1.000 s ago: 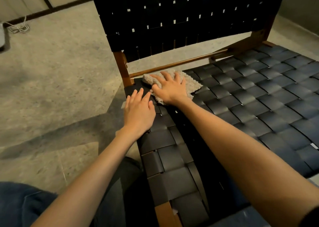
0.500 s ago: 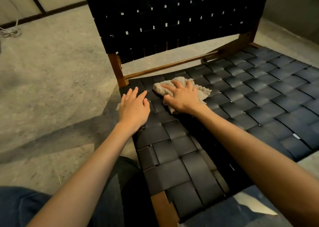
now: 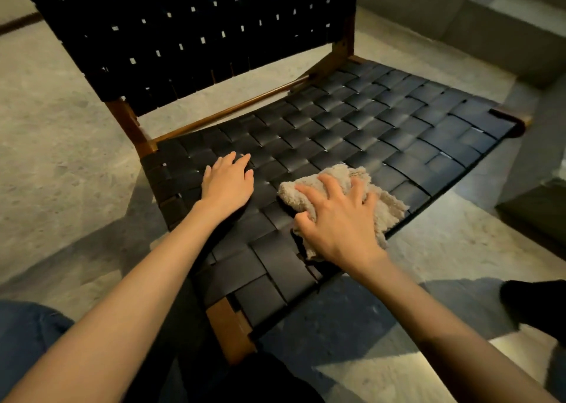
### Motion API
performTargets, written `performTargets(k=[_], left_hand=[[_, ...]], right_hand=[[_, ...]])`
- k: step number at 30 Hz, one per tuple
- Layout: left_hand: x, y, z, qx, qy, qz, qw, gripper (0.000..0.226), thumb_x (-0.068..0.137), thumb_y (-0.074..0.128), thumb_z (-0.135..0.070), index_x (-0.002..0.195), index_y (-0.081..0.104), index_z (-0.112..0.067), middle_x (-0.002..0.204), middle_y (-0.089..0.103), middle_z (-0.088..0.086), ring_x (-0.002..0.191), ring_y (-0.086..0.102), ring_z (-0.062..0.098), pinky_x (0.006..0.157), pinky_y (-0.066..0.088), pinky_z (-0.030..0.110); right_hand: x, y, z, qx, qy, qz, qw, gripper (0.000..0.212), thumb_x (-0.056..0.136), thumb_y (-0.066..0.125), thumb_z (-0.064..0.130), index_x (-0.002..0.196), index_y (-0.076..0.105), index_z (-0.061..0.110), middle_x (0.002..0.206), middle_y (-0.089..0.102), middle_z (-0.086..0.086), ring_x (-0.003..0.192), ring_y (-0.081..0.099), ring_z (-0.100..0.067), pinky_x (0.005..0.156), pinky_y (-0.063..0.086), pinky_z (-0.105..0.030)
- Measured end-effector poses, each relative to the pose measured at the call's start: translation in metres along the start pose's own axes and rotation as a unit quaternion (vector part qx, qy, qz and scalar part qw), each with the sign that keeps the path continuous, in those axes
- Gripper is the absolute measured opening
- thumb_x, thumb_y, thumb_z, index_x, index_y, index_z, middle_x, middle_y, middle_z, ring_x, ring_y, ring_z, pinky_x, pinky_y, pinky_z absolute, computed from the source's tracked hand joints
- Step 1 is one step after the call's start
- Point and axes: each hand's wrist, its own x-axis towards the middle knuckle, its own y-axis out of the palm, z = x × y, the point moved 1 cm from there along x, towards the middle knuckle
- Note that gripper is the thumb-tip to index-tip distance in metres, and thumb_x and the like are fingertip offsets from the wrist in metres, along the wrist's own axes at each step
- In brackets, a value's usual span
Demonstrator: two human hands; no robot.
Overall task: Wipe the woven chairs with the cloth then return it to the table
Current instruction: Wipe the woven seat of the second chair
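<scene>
A low chair with a black woven seat point(image 3: 382, 127) and a black woven backrest point(image 3: 190, 32) on a brown wooden frame fills the view. A beige fluffy cloth point(image 3: 387, 206) lies crumpled on the seat near its front edge. My right hand point(image 3: 337, 219) presses down on the cloth with fingers spread over it. My left hand point(image 3: 228, 182) rests flat on the seat's left part, fingers straight, apart from the cloth.
Grey concrete floor point(image 3: 55, 145) surrounds the chair. A grey block or step point(image 3: 505, 29) stands at the back right, and a dark low object point(image 3: 539, 216) sits at the right edge. My knees in dark trousers show at the bottom.
My right hand has dragged the cloth from the seat's back left corner toward the front edge. The left hand has stayed on the seat's left side, and my view has shifted right.
</scene>
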Motion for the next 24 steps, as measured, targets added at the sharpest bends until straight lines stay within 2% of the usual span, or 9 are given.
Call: performTargets(k=[3,6,18,24], left_hand=[[0.003,0.002,-0.002,0.016,0.007,0.014,1.000,0.048,0.102,0.031,-0.035,0.148,0.027,-0.024,0.156,0.023,0.007,0.144,0.018,0.027,0.117,0.015,0.048],[0.004,0.004,0.003,0.021,0.001,0.016,1.000,0.049,0.102,0.028,-0.038,0.149,0.025,-0.024,0.157,0.020,0.007,0.145,0.014,0.027,0.117,0.011,0.045],[0.013,0.008,0.029,0.021,-0.007,0.001,1.000,0.050,0.102,0.024,-0.040,0.149,0.022,-0.026,0.158,0.014,0.005,0.146,0.007,0.024,0.117,0.005,0.040],[0.024,0.016,0.032,0.032,-0.001,-0.006,0.999,0.051,0.102,0.020,-0.041,0.151,0.017,-0.028,0.159,0.008,0.004,0.147,0.001,0.024,0.117,-0.001,0.041]], right_hand=[[0.009,0.004,-0.006,0.013,0.036,-0.002,0.999,0.055,0.089,0.031,0.051,0.143,0.028,0.044,0.155,0.019,0.000,0.140,0.003,-0.045,0.108,-0.001,-0.066],[0.031,0.013,-0.005,0.034,0.024,0.016,0.999,0.057,0.088,0.027,0.054,0.144,0.022,0.045,0.158,0.014,-0.002,0.141,-0.005,-0.048,0.107,-0.010,-0.068],[0.193,0.058,0.041,0.049,-0.067,0.046,0.995,0.057,0.092,0.024,0.056,0.148,0.016,0.045,0.160,0.009,0.000,0.142,-0.007,-0.048,0.109,-0.006,-0.067],[0.248,0.070,0.062,0.057,-0.114,0.023,0.992,0.055,0.092,0.027,0.053,0.146,0.023,0.043,0.159,0.014,0.001,0.143,-0.002,-0.045,0.112,-0.002,-0.064]])
